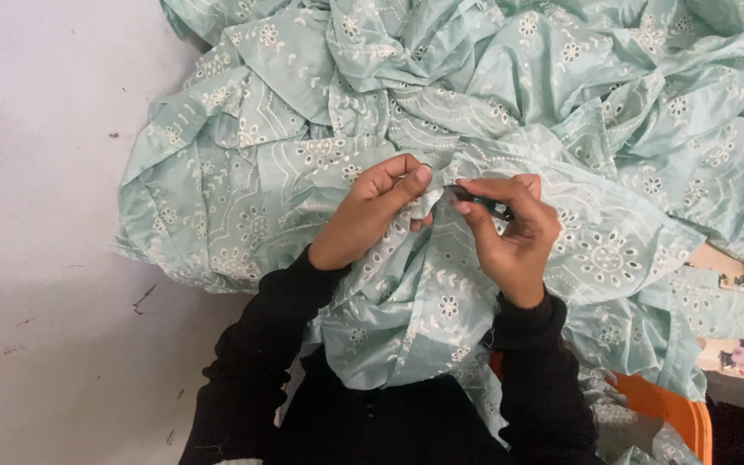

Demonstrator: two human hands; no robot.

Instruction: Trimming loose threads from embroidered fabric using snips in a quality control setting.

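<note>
pale green embroidered fabric [492,95] heaped and crumpled over a light grey floor [36,172], spilling toward the lap. left hand [372,211] pinched shut on a raised fold of the fabric, thumb tip pressed against forefinger. right hand [510,228] just right of that fold, closed around a small dark tool [480,203], kind unclear, its tip aimed left at the pinch. both hands nearly touching over the near edge of the heap, fold between them, its crease running away from the body. black sleeves [251,379] below; orange bin [673,413] at lower right of the fabric
</note>
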